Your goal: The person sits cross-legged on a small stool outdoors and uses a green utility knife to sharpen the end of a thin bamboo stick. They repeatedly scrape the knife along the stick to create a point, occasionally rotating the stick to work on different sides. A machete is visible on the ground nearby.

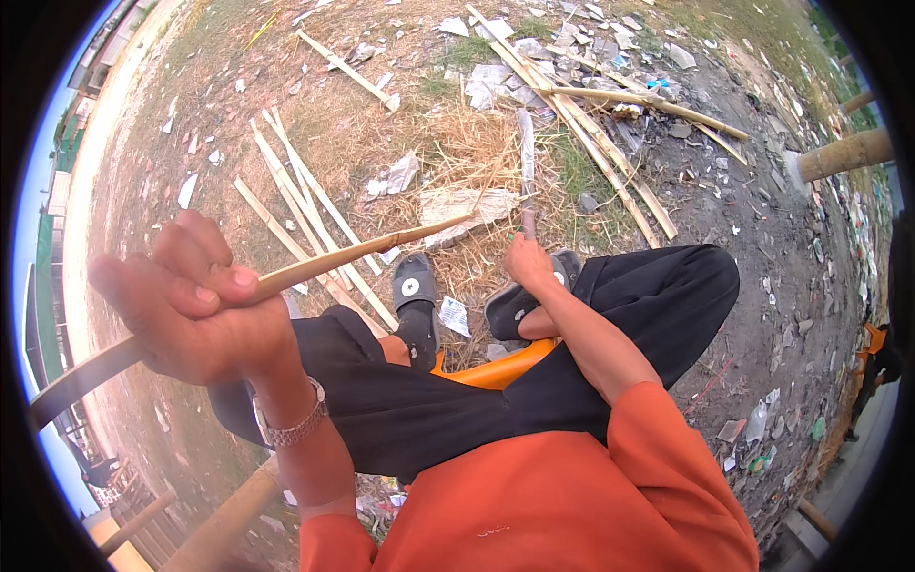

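Left hand (205, 310), left of frame, wraps a bamboo strip (367, 249): likely light, stiff, best held mid-length. Right hand (527, 262), centre, grips a long tool (526, 157), maybe bladed.

No readable text. White disc (411, 287) with dark star on grey sandal (416, 271), nine o'clock near centre; faint print on paper scrap (455, 317), six o'clock (too small); pale mark (494, 530) on orange shirt (505, 477), six o'clock, lower, illegible.

Bamboo strip (324, 263), left end out of view
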A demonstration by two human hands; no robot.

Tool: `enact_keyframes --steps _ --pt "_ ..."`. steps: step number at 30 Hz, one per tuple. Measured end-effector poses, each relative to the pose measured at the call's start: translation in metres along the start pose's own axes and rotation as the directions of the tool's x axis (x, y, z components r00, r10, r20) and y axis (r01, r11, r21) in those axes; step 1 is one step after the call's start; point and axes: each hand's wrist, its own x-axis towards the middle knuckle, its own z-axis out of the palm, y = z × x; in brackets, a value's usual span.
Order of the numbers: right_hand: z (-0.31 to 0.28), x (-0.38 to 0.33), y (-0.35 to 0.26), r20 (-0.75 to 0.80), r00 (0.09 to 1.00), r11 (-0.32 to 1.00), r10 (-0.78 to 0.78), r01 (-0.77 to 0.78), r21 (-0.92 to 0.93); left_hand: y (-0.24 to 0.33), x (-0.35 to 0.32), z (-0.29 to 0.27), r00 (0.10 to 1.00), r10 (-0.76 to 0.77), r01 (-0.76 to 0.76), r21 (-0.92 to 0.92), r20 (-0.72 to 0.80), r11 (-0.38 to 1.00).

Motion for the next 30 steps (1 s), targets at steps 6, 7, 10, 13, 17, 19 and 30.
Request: enact_keyframes --steps 6,7,10,13,17,19,30 --pt "-0.071 -0.043 -0.06 -0.082 0.966 0.95 -0.244 0.255 0.178 0.001 0.0 -0.002 0.992 -0.065 0.07 0.05 -0.109 0.996" --pt "-0.1 -0.064 -0.085 -0.047 0.953 0.917 -0.298 0.3 0.262 0.001 0.0 -0.004 0.991 -0.056 0.063 0.046 -0.123 0.997" --pt "-0.128 -0.106 -0.115 -0.108 0.875 0.784 -0.471 0.472 0.404 0.002 -0.002 -0.006 0.991 -0.039 0.043 0.027 -0.131 0.999" --pt "-0.132 -0.122 -0.117 -0.095 0.864 0.766 -0.494 0.484 0.423 0.001 -0.004 -0.009 0.999 -0.032 0.031 -0.038 -0.02 0.999" --pt "-0.131 -0.133 -0.116 -0.157 0.866 0.721 -0.476 0.486 0.494 0.001 -0.006 -0.012 0.981 0.006 0.035 -0.202 0.196 0.979" --pt "-0.115 -0.134 -0.112 -0.176 0.865 0.75 -0.47 0.496 0.438 0.001 -0.006 -0.012 0.973 0.015 0.04 -0.234 0.228 0.971" --pt "-0.081 -0.117 -0.113 -0.184 0.931 0.899 -0.314 0.354 0.259 0.004 -0.004 -0.009 0.997 -0.058 0.052 -0.097 -0.059 0.994"
